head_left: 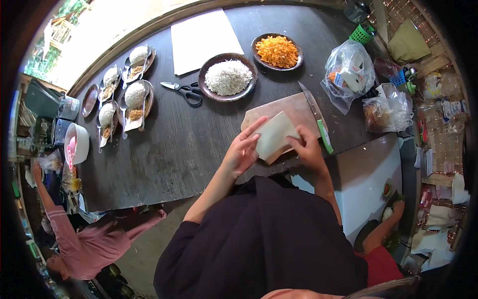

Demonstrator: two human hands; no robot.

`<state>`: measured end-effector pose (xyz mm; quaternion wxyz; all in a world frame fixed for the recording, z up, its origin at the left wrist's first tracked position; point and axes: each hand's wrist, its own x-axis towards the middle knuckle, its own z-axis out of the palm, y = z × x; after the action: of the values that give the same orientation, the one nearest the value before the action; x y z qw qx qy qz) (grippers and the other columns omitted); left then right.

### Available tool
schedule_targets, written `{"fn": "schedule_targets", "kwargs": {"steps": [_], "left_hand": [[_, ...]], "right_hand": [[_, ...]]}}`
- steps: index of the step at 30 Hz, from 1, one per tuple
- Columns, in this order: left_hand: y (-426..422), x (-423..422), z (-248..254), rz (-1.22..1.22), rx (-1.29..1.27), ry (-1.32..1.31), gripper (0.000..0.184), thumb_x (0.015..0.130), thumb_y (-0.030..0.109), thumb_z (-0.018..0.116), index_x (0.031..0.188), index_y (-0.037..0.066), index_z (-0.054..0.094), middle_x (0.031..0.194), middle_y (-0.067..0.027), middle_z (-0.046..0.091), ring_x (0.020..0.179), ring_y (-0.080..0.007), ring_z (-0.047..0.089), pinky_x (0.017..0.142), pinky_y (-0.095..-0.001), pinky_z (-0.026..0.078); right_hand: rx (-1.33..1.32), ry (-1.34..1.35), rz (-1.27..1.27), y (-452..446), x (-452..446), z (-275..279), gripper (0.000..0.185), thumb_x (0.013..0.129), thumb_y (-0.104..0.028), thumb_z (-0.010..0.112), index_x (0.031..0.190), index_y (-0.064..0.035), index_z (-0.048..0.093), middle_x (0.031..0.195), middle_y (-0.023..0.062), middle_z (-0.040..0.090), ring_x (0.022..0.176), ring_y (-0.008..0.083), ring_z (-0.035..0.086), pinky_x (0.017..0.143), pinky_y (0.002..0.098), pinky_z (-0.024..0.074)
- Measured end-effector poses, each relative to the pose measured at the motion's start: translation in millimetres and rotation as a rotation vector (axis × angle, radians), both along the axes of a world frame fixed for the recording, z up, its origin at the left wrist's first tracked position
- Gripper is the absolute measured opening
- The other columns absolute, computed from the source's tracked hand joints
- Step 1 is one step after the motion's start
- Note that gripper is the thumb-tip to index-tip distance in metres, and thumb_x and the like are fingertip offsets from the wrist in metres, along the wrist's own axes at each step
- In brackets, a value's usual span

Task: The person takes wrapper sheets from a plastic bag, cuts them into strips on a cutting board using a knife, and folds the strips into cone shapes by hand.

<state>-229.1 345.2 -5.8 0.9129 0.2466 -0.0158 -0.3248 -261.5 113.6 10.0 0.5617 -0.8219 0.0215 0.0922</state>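
Observation:
Between my hands is a pale, squarish sheet [277,133], tilted over the wooden cutting board [289,105]. My left hand [242,149] is at its left edge, index finger stretched along the top and thumb against the sheet. The right edge is pinched by my right hand [306,145]. A knife with a green handle [324,136] lies along the board's right side. Beyond the board are a dark bowl of shredded white food [228,77] and a bowl of chopped orange food [277,51]. Black-handled scissors [189,92] lie left of the white bowl.
Plates with rice mounds [135,95] and spoons stand at the left, near a white tub [76,144]. White paper [204,39] lies at the back. Plastic bags [351,70] sit at the right. A person in pink [94,241] is lower left; another's arm [383,231] is lower right.

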Motion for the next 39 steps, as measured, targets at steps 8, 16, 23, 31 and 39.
{"fn": "schedule_targets", "kwargs": {"steps": [8, 16, 23, 31, 39], "left_hand": [[21, 14, -11, 0.340, 0.244, -0.066, 0.049, 0.102, 0.014, 0.045, 0.148, 0.003, 0.035, 0.142, -0.0222, 0.050, 0.127, -0.0306, 0.055, 0.106, -0.0406, 0.048], [11, 26, 5, 0.505, 0.430, -0.171, 0.035, 0.101, 0.013, 0.048, 0.134, 0.002, 0.050, 0.133, -0.0211, 0.059, 0.121, -0.0268, 0.060, 0.103, -0.0358, 0.048], [29, 19, -4, 0.267, 0.512, -0.274, 0.044, 0.103, 0.031, 0.045, 0.137, 0.003, 0.049, 0.133, -0.0194, 0.060, 0.122, -0.0241, 0.059, 0.101, -0.0361, 0.046], [6, 2, -14, 0.144, 0.575, -0.303, 0.010, 0.090, 0.010, 0.071, 0.094, 0.006, 0.063, 0.087, 0.0002, 0.066, 0.080, -0.0062, 0.060, 0.073, -0.0222, 0.047], [84, -9, -34, 0.435, 0.006, 0.140, 0.034, 0.105, 0.023, 0.042, 0.133, 0.005, 0.048, 0.131, -0.0141, 0.058, 0.117, -0.0286, 0.061, 0.093, -0.0419, 0.055]], "right_hand": [[-0.334, -0.500, -0.408, -45, 32, 28, 0.015, 0.094, -0.002, 0.056, 0.108, 0.0001, 0.062, 0.097, 0.0179, 0.068, 0.090, 0.0307, 0.069, 0.073, 0.0364, 0.0512], [-0.304, -0.607, 0.095, 20, 33, -59, 0.046, 0.081, 0.004, 0.045, 0.125, 0.0010, 0.059, 0.118, 0.0253, 0.063, 0.109, 0.0415, 0.061, 0.096, 0.0453, 0.0478], [0.341, -0.125, 0.089, 46, -4, -13, 0.022, 0.099, -0.008, 0.050, 0.116, 0.0013, 0.061, 0.089, 0.0132, 0.066, 0.085, 0.0127, 0.060, 0.074, 0.0307, 0.0479], [-0.236, -0.447, -0.106, -18, 10, -1, 0.020, 0.094, -0.019, 0.061, 0.104, -0.0018, 0.055, 0.093, 0.0141, 0.060, 0.088, 0.0254, 0.061, 0.076, 0.0372, 0.0473], [-0.896, -0.271, -0.339, -68, -24, -48, 0.031, 0.093, -0.024, 0.061, 0.115, -0.0060, 0.049, 0.099, 0.0179, 0.061, 0.094, 0.0379, 0.062, 0.077, 0.0485, 0.0475]]}}
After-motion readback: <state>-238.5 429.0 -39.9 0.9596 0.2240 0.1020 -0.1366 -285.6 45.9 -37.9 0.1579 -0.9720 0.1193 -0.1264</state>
